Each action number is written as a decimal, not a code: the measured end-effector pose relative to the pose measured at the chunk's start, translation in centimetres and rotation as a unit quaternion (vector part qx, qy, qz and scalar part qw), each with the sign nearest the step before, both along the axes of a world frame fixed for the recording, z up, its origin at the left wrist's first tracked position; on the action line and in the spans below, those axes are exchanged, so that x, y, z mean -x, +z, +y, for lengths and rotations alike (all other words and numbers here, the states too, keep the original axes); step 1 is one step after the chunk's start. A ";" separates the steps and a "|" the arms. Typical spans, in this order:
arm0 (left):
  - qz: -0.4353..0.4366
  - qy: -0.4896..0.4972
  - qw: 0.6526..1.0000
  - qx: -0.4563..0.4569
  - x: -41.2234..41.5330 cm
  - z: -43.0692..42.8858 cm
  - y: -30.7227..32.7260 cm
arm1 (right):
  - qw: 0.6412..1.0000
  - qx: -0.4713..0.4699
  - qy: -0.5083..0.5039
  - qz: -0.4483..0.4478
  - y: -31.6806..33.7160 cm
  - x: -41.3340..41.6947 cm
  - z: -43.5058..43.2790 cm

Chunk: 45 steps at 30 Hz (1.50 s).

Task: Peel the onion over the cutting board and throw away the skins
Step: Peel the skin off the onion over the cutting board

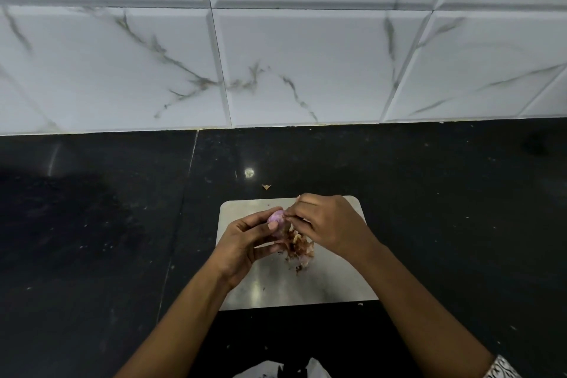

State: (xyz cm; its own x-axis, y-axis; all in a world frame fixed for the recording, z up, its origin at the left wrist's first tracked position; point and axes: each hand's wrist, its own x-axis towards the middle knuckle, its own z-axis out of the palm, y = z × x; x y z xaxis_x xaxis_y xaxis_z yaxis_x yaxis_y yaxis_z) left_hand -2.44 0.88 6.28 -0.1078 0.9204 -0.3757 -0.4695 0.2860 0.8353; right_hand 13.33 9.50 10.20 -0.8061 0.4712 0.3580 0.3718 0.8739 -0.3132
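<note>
L hand (245, 242) curls its fingers round the purple onion (275, 219), just above the steel cutting board (322, 282); R hand (328, 224) pinches skin at its top w/ thumb & fingers. Loose skins (299, 250) piled on board under hands; one scrap (266, 186) on black table (92, 224) beyond it

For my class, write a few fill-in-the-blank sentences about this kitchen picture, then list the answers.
The left hand holds a purple ____.
The right hand pinches at it, and loose ____ lie piled on the cutting board.
The board rests on a ____ countertop.
Answers: onion; skins; black.
</note>
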 end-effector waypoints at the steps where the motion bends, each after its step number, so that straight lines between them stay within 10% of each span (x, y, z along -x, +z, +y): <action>1: 0.002 -0.002 1.000 0.002 0.0 0.0 0.0 | 1.000 -0.009 -0.004 -0.003 -0.1 0.1 0.0; 12: -0.029 -0.004 0.999 -0.017 0.1 -0.3 -0.3 | 0.963 0.193 -0.153 -0.108 -2.6 -0.3 1.8; 16: -0.024 0.042 0.999 0.003 0.7 -0.5 -1.5 | 0.942 0.263 -0.210 -0.006 -2.7 -0.2 1.4; 19: -0.032 0.061 0.997 0.017 1.2 -0.6 -2.1 | 0.898 0.369 -0.124 -0.206 -2.1 0.3 2.3; 24: -0.040 0.064 0.997 0.021 1.7 -0.2 -2.3 | 0.927 0.270 -0.232 -0.116 -2.5 1.7 4.8; 29: -0.046 0.078 0.996 0.026 2.0 0.1 -2.7 | 0.933 0.183 -0.196 -0.239 -5.1 2.4 5.6; 39: -0.053 0.083 0.995 0.033 2.8 0.5 -3.2 | 0.952 0.201 -0.224 -0.059 -4.5 3.7 6.4; 45: -0.051 0.088 0.994 0.033 3.1 0.6 -3.0 | 0.961 0.195 -0.170 -0.099 -7.1 8.4 8.4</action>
